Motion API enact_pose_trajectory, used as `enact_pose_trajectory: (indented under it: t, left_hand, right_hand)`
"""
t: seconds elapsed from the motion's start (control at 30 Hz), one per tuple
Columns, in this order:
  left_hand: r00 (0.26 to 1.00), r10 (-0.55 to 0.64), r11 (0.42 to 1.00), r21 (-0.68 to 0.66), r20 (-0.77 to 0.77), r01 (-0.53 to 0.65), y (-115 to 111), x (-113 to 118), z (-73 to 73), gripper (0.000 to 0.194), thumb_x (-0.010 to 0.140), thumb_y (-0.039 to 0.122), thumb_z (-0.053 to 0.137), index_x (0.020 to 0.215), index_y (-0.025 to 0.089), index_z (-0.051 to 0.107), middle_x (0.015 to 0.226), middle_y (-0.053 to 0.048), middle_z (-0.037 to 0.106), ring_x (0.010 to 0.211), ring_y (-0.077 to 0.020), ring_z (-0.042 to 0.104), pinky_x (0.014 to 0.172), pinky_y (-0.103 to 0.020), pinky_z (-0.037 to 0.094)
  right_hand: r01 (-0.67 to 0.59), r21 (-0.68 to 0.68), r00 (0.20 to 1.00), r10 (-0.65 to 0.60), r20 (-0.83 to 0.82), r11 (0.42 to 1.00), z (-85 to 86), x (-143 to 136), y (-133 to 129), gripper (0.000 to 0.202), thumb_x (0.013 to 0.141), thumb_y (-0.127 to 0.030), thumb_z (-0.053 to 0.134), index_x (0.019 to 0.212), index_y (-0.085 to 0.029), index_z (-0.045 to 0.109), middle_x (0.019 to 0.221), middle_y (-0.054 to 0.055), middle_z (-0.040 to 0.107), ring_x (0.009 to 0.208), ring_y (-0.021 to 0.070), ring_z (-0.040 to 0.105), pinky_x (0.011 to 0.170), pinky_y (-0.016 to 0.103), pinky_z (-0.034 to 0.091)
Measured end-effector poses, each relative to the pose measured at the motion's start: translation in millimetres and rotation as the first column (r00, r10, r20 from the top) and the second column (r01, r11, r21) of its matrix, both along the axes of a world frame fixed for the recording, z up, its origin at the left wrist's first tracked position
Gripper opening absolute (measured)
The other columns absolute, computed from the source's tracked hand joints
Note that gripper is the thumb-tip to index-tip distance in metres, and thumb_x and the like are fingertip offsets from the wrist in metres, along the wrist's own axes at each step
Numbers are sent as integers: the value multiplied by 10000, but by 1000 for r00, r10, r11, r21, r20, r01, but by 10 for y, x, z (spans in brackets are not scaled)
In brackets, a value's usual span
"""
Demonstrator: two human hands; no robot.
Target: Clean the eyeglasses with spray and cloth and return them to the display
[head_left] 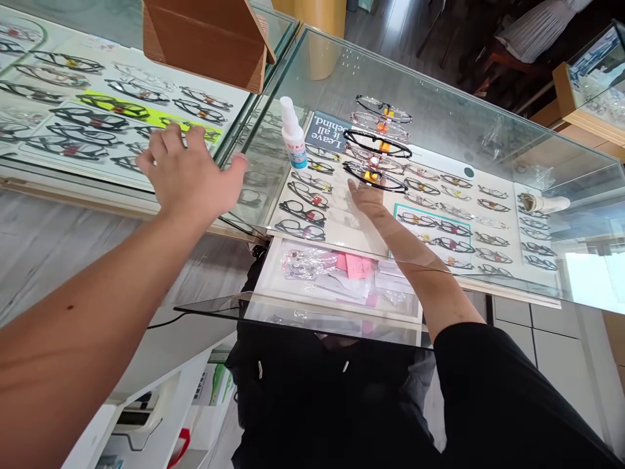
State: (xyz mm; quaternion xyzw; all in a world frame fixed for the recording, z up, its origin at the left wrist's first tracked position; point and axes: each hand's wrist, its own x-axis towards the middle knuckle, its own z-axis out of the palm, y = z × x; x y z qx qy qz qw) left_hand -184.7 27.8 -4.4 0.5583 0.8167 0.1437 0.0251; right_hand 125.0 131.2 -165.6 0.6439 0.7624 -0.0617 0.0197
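My left hand (188, 169) rests palm down, fingers spread, on the left glass counter, above rows of eyeglasses (95, 118) seen through it. My right hand (368, 197) reaches inside the right glass display case (430, 91) and shows through its top. Its visible fingers look stretched apart, but their tips are partly covered by black-framed eyeglasses (375, 179). Several pairs in a column, including another black pair (378, 143), appear to lie on the glass top above that hand. A white spray bottle (293, 137) stands upright to their left.
A brown box-like stand (205, 45) sits on the left counter. Below the case, an open white drawer (266, 280) holds plastic-wrapped items and pink paper (356, 266). A dark glass panel (215, 306) juts out at my waist. Shelves (161, 404) stand lower left.
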Motion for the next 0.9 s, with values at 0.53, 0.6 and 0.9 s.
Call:
enact_pose_trajectory:
  t: [0.53, 0.6, 0.9]
  left_hand:
    - [1000, 5, 1000, -8, -1, -5, 28, 17, -8, 817, 1007, 604, 461, 1651, 102, 499, 1776, -243, 376, 1656, -420, 303, 1318, -646, 236]
    - [1000, 3, 1000, -6, 1, -3, 26, 14, -9, 806, 1007, 599, 468, 1644, 107, 501, 1772, -241, 384, 1652, -415, 307, 1314, -648, 240]
    - [1000, -8, 1000, 8, 10, 8, 7, 0, -11, 786, 1029, 567, 493, 1648, 83, 495, 1757, -251, 389, 1653, -421, 309, 1321, -650, 231]
  right_hand:
    - [35, -165, 999, -36, -7, 986, 41, -98, -427, 819, 1106, -571, 292, 1796, -132, 248, 1897, 129, 148, 1738, 426, 157, 1381, 586, 190]
    - [56, -152, 998, -57, -2, 987, 6, -161, -343, 817, 1106, -569, 285, 1799, -139, 238, 1892, 137, 173, 1733, 441, 161, 1374, 613, 189]
    - [169, -151, 985, -171, -4, 974, -227, -318, -54, 852, 1119, -581, 216, 1795, -62, 201, 1889, 180, 137, 1720, 449, 198, 1381, 624, 187]
